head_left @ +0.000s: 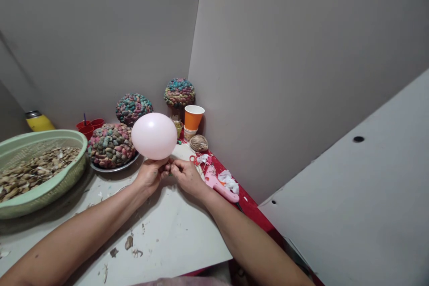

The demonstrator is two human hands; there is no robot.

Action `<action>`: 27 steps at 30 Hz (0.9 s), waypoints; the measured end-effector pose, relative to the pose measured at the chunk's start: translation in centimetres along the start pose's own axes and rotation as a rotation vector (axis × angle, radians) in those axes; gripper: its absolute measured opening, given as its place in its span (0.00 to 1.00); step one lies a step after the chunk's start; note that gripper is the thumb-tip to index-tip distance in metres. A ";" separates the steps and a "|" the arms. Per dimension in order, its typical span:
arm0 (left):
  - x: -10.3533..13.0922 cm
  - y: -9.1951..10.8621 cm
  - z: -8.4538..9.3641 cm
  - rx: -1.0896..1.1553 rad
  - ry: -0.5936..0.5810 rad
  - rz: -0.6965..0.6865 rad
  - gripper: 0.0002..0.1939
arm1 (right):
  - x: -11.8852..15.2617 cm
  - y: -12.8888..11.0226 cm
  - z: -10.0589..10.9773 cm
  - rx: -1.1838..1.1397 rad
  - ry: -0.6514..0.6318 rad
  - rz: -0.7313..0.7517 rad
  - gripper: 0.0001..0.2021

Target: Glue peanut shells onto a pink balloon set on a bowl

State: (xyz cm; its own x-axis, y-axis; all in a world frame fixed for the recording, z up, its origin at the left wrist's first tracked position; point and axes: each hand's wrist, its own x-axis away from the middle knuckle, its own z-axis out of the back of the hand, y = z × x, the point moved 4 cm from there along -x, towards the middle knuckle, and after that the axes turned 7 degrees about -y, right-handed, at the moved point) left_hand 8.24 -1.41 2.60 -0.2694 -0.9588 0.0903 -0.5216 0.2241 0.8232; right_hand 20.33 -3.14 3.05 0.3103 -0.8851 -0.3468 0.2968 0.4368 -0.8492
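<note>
A pale pink inflated balloon (154,136) rises above the white board, its lower end at my fingers. My left hand (151,173) is closed around the bottom of the balloon, where its neck is hidden by the fingers. Close beside it, my right hand (187,176) is pinched shut with its fingertips meeting those of the left; whatever lies between them is too small to make out. Just right of my right hand lies a pink glue gun (221,186).
At left stands a green basket (50,199) of peanut shells. Colourful shell-covered balls (112,145) sit behind, one on a metal plate. An orange paper cup (194,118), a twine roll (199,143) and crumpled tissue (228,182) line the right side. Grey panels enclose the table; shell scraps (129,242) lie in front.
</note>
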 end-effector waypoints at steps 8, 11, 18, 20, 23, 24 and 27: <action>0.3 0.4 -0.5 0.030 -0.056 -0.031 0.15 | 0.0 -0.4 0.2 -0.087 0.010 -0.028 0.12; 0.4 0.8 -0.7 0.035 -0.060 -0.043 0.15 | 0.0 -0.6 0.3 -0.076 0.020 0.000 0.13; 0.3 1.3 -0.7 0.029 -0.036 -0.053 0.16 | 0.0 -0.9 0.4 0.007 0.028 0.094 0.13; 0.3 1.2 -0.7 0.021 -0.041 -0.050 0.17 | 0.0 -0.9 0.4 0.034 0.032 0.113 0.14; 0.4 1.0 -0.7 0.004 -0.057 -0.058 0.16 | 0.1 -0.9 0.3 0.070 0.042 0.135 0.13; 0.4 0.9 -0.7 -0.001 -0.062 -0.066 0.16 | 0.1 -0.9 0.3 0.083 0.042 0.141 0.13; 0.6 0.8 -0.8 -0.008 -0.077 -0.085 0.15 | 0.1 -0.7 0.1 0.130 0.040 0.161 0.11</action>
State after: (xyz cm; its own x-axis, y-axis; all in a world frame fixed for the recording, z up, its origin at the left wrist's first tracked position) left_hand 8.29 -1.90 3.75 -0.2859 -0.9580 -0.0228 -0.5391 0.1411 0.8304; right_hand 20.21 -3.53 3.66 0.3280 -0.8065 -0.4920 0.3612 0.5883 -0.7235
